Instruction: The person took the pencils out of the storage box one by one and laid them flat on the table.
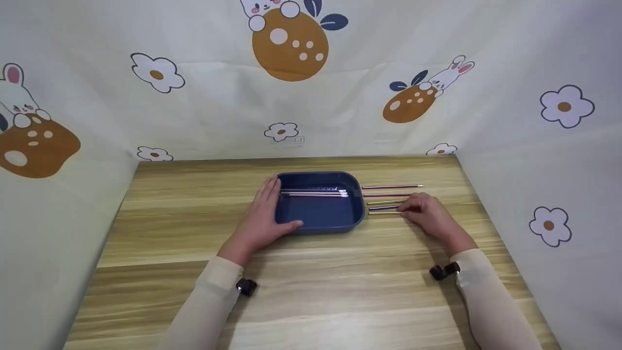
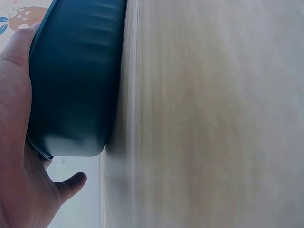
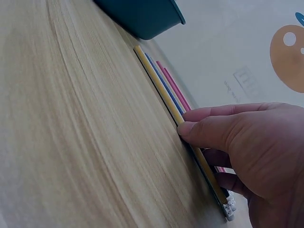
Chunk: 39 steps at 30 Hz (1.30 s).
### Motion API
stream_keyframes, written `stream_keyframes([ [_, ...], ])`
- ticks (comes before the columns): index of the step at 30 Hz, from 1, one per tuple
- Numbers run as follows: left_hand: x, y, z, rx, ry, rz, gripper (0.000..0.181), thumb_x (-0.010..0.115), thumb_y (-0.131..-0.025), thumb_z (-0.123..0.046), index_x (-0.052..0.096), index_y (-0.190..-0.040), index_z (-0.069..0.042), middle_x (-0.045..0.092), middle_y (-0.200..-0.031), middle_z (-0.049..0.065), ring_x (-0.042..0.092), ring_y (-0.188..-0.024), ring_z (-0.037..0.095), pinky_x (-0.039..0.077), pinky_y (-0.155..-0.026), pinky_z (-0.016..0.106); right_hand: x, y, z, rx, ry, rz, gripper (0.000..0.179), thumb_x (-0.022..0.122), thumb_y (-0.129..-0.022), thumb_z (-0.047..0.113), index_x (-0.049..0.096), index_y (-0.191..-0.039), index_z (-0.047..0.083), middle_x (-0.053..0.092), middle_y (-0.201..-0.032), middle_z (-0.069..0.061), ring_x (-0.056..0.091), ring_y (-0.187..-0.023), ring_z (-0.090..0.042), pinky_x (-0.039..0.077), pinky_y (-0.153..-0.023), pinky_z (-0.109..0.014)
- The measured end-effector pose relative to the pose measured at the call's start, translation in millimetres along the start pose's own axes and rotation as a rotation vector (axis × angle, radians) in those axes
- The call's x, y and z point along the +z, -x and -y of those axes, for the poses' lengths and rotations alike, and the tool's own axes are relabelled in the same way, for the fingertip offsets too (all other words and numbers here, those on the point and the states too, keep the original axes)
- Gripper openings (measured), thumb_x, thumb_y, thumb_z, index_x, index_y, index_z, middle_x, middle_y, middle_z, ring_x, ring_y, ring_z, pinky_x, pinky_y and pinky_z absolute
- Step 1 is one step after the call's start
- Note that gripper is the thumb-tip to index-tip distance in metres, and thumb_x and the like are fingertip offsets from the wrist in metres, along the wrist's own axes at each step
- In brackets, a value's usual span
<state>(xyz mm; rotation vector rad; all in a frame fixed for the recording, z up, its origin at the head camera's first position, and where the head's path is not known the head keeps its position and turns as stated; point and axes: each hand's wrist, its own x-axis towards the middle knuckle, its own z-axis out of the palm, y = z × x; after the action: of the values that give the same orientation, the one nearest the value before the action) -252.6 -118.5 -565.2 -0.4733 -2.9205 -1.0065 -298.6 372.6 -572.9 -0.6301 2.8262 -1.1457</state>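
A blue rectangular tub (image 1: 320,214) stands on the table with several pencils (image 1: 313,193) lying in it. My left hand (image 1: 262,209) holds its left end, thumb over the front rim and fingers along the side wall; the left wrist view shows the palm against the tub's outer wall (image 2: 76,80). To the right of the tub, several pencils lie side by side, among them a yellow one (image 3: 159,78), a blue one (image 3: 166,81) and red ones (image 1: 388,186). My right hand (image 1: 427,214) pinches the yellow pencil with thumb and forefinger, the forefinger tip right by the blue one.
The wood-grain table (image 1: 340,282) reaches back to a pale printed cloth (image 1: 218,107), which hangs behind and on both sides. White erasers (image 3: 230,209) show at the pencils' ends below my right hand. A small black camera sits on each wrist.
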Motion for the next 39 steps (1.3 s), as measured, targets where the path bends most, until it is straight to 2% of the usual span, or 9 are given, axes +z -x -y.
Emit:
stream_keyframes([
  [9,0.2,-1.2,1.4,0.012,-0.008,-0.001,0.131,0.079,-0.088,-0.077,0.014,-0.178,-0.007,0.007,-0.186,0.008,0.003,-0.171,0.029,0.018,-0.134,0.06,1.7,-1.0,4.7,0.006,-0.041,-0.04,0.011,0.087,-0.095,0.002,0.087,-0.103,0.009,0.077,-0.106,-0.002,0.064,-0.107,-0.021,0.045,-0.095,-0.023],
  [15,-0.3,-0.8,1.5,0.012,-0.003,-0.001,0.132,0.078,-0.088,-0.078,0.014,-0.178,-0.007,0.006,-0.186,0.007,0.003,-0.171,0.03,0.018,-0.135,0.058,4.9,-6.2,15.7,0.025,-0.113,-0.068,0.009,0.086,-0.098,0.007,0.086,-0.107,0.007,0.078,-0.106,-0.005,0.066,-0.101,-0.017,0.05,-0.087,-0.019],
  [22,-0.4,-0.1,0.7,0.008,-0.017,0.003,0.131,0.077,-0.088,-0.078,0.012,-0.178,-0.008,0.006,-0.186,0.008,0.004,-0.171,0.032,0.018,-0.134,0.059,13.1,-16.9,39.8,0.06,-0.2,-0.12,0.019,0.08,-0.103,0.01,0.079,-0.12,0.001,0.073,-0.102,-0.007,0.063,-0.09,-0.019,0.051,-0.077,-0.022],
  [26,-0.2,-0.1,0.3,0.015,-0.017,-0.002,0.13,0.079,-0.089,-0.075,0.014,-0.178,-0.006,0.008,-0.186,0.009,0.005,-0.171,0.032,0.017,-0.135,0.057,21.6,-26.1,53.7,0.037,-0.264,-0.145,0.02,0.08,-0.103,0.009,0.079,-0.12,-0.001,0.074,-0.101,-0.011,0.063,-0.092,-0.018,0.05,-0.078,-0.023],
  [31,-0.4,-0.2,-0.1,0.021,-0.014,-0.007,0.129,0.08,-0.089,-0.073,0.015,-0.177,-0.005,0.009,-0.186,0.009,0.005,-0.171,0.032,0.017,-0.136,0.054,32.7,-38.0,68.9,0.01,-0.264,-0.154,0.017,0.08,-0.102,0.007,0.079,-0.118,0.0,0.074,-0.101,-0.012,0.062,-0.09,-0.017,0.05,-0.076,-0.025],
  [35,-0.5,-0.2,-0.3,0.021,-0.019,-0.009,0.129,0.079,-0.089,-0.074,0.015,-0.177,-0.004,0.009,-0.186,0.01,0.006,-0.171,0.034,0.017,-0.135,0.055,39.3,-47.0,81.5,-0.009,-0.257,-0.156,0.015,0.078,-0.102,0.001,0.079,-0.117,-0.004,0.073,-0.102,-0.017,0.06,-0.088,-0.021,0.048,-0.075,-0.029],
  [39,-0.5,-0.3,-0.5,0.006,-0.015,-0.002,0.129,0.08,-0.089,-0.074,0.015,-0.178,-0.006,0.007,-0.186,0.008,0.004,-0.171,0.032,0.017,-0.135,0.059,41.2,-51.4,102.7,-0.03,-0.257,-0.139,0.014,0.076,-0.102,-0.004,0.077,-0.115,-0.008,0.072,-0.102,-0.02,0.06,-0.088,-0.021,0.048,-0.075,-0.026],
])
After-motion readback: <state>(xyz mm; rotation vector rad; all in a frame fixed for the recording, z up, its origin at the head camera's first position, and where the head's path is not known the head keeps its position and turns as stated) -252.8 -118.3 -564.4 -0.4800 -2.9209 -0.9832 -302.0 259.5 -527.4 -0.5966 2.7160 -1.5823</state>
